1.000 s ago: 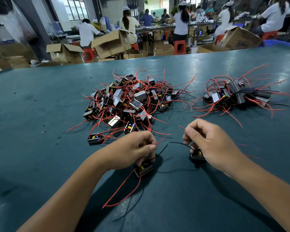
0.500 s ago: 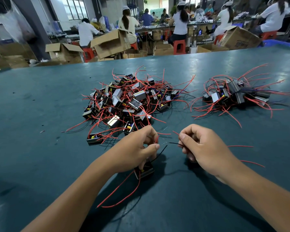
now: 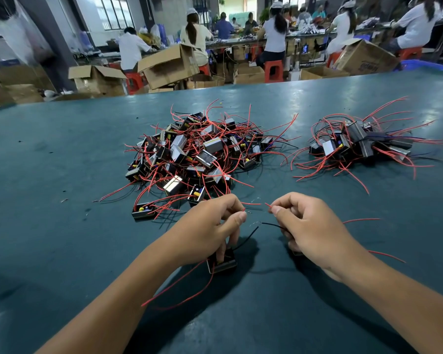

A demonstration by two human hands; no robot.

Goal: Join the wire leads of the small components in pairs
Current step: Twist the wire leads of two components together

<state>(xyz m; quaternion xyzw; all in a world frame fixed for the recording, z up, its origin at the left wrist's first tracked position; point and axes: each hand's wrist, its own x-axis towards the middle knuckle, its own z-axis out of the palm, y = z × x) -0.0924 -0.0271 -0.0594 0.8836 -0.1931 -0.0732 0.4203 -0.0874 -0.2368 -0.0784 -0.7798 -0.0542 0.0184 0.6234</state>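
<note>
Left hand (image 3: 210, 226) pinching red lead (image 3: 244, 209), right hand (image 3: 310, 226) pinching another, knuckles up

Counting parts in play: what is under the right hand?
Under the right hand only a dark corner shows at its lower edge, likely a component; the hand covers the rest. A black lead runs out from beneath the fingers, which pinch a red lead.

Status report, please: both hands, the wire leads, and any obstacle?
Left hand pinches a red lead; right hand pinches another red lead. Lead tips apart, not joined. Black leads hang loose below. Nothing between the hands.
</note>
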